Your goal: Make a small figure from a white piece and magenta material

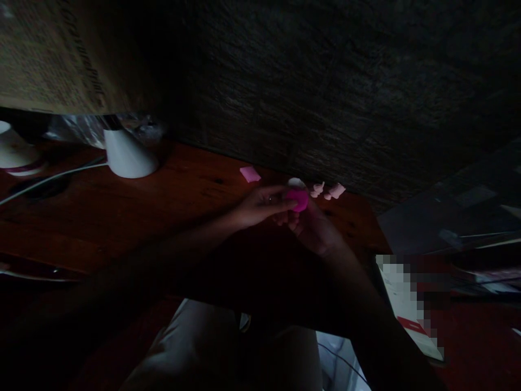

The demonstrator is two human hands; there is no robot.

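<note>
Pink lump [299, 200] at the middle of my view was what I watched through the remote feed, held up over the wooden table [195, 182]. Nearest the camera, pale trousers [195, 331] showed below the table's edge, with a sheet of paper [411, 326] off to the right, part of it blocked out. Farther out, both forearms reached inward. My left hand [258, 209] was nearly closed, its thumb and fingers pinching the lump from the left side. My right hand [319, 233] came in from the other side, palm partly upward and fingers bent beneath the lump; in such poor light I could not tell whether they gripped it or only propped it. I judged the lump to be light and soft, likely to dent under a hard squeeze and perhaps a little tacky rather than slippery. I would have held it by its rounded rim with flat finger pads, the other palm under it as a support. Just beyond the hands was a white round thing [295, 182], with small pale pink pieces [317, 189] to its right and a flat pink piece [249, 174] to its left. Farther left stood a white holder [128, 155], and behind everything rose the dark, rough wall [325, 98].
</note>
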